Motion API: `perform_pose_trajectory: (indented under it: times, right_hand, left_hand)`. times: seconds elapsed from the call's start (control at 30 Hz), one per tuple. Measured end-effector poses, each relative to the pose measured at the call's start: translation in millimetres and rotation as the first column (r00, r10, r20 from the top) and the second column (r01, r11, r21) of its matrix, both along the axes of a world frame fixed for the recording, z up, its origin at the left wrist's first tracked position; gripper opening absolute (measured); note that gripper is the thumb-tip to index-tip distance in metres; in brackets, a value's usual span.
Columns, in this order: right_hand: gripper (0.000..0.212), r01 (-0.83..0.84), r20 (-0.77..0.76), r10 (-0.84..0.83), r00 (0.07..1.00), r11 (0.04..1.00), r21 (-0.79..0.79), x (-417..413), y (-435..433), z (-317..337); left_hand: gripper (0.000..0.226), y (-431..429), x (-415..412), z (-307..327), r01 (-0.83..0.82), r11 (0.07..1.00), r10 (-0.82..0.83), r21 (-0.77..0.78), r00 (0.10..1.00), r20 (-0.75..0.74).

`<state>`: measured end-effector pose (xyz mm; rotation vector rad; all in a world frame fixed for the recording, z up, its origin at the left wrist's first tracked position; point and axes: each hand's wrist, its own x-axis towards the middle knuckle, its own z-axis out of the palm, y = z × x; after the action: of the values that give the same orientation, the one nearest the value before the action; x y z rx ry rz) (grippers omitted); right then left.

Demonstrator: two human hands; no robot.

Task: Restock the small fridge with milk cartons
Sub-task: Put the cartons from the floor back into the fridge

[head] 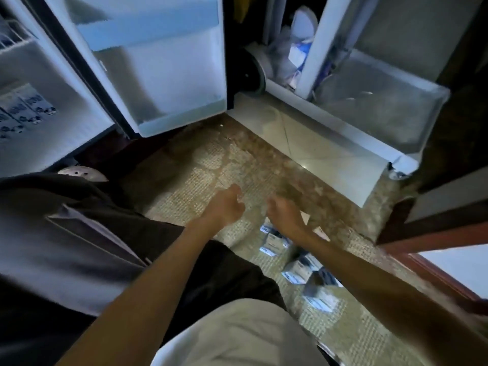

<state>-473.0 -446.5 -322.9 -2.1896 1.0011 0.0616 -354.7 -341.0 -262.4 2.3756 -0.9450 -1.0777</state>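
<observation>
The left hand (227, 206) and right hand (284, 211) hover above the carpet (211, 173), each grip loose and empty, with milk cartons (274, 243) lying near.

Beige woven carpet (200, 180) in front of the open white fridge door (163, 75); small white-and-blue milk cartons (298, 270) lie clustered on it, well right of the door.
</observation>
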Motion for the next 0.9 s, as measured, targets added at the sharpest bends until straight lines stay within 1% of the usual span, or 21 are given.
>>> perform_pose_trajectory:
  times: [0.07, 0.13, 0.17, 0.2, 0.23, 0.3, 0.47, 0.53, 0.6, 0.67, 0.73, 0.77, 0.83, 0.9]
  right_hand:
    - [0.03, -0.031, -0.164, 0.046, 0.985, 0.995, 0.091, -19, 4, -33]
    - [0.028, -0.096, -0.298, 0.135, 0.945, 0.985, 0.142, -31, 7, -66]
    - [0.033, -0.097, -0.342, 0.144, 0.929, 0.984, 0.151, -34, 8, -80]
    - [0.042, -0.092, -0.381, 0.146, 0.913, 0.984, 0.156, -37, 9, -90]
    - [0.051, -0.087, -0.412, 0.141, 0.9, 0.985, 0.148, -39, 9, -99]
    - [0.06, -0.09, -0.462, 0.128, 0.878, 0.991, 0.104, -42, 11, -114]
    - [0.054, -0.072, -0.49, 0.084, 0.868, 0.996, 0.044, -39, 14, -138]
    - [0.052, -0.07, -0.455, 0.078, 0.887, 0.997, 0.034, -38, 11, -140]
    - [0.05, -0.055, -0.401, 0.074, 0.913, 0.997, 0.06, -37, 8, -137]
    - [0.052, -0.036, -0.315, 0.065, 0.947, 0.995, 0.097, -36, 7, -129]
    - [0.053, 0.003, -0.191, 0.025, 0.981, 0.99, 0.142, -32, 7, -115]
    - [0.049, 0.015, -0.119, 0.005, 0.993, 0.986, 0.168, -31, 8, -106]
    - [0.033, 0.019, 0.038, -0.03, 0.999, 0.966, 0.258, -25, 9, -83]
    - [0.021, 0.008, 0.188, -0.089, 0.978, 0.921, 0.39, -18, 9, -54]
  left_hand:
    - [0.044, -1, -6, -13, 0.012, 0.999, -0.011, 0.043, 0.999, -0.03]
    - [0.044, -1, -7, -23, 0.032, 0.996, -0.029, 0.082, 0.999, -0.036]
    - [0.044, -1, -8, -27, 0.044, 0.994, -0.041, 0.1, 0.999, -0.032]
    - [0.044, -1, -7, -30, 0.056, 0.992, -0.053, 0.115, 0.998, -0.025]
    - [0.043, -1, -7, -32, 0.062, 0.99, -0.06, 0.123, 0.998, -0.017]
    - [0.041, -1, -8, -37, 0.065, 0.989, -0.065, 0.132, 0.998, -0.006]
    - [0.038, -3, -17, -44, 0.099, 0.982, -0.096, 0.158, 0.995, -0.026]
    - [0.037, -4, -18, -47, 0.103, 0.982, -0.098, 0.158, 0.995, -0.036]
    - [0.036, -6, -17, -48, 0.09, 0.985, -0.084, 0.146, 0.995, -0.05]
    - [0.036, -6, -14, -48, 0.079, 0.988, -0.072, 0.135, 0.996, -0.056]
    - [0.04, -6, -12, -48, 0.074, 0.989, -0.066, 0.125, 0.996, -0.066]
    - [0.044, -5, -10, -48, 0.077, 0.99, -0.069, 0.122, 0.995, -0.069]
    - [0.057, -6, -6, -47, 0.112, 0.986, -0.107, 0.12, 0.993, -0.05]
    - [0.072, -5, -1, -46, 0.175, 0.976, -0.171, 0.129, 0.985, -0.036]
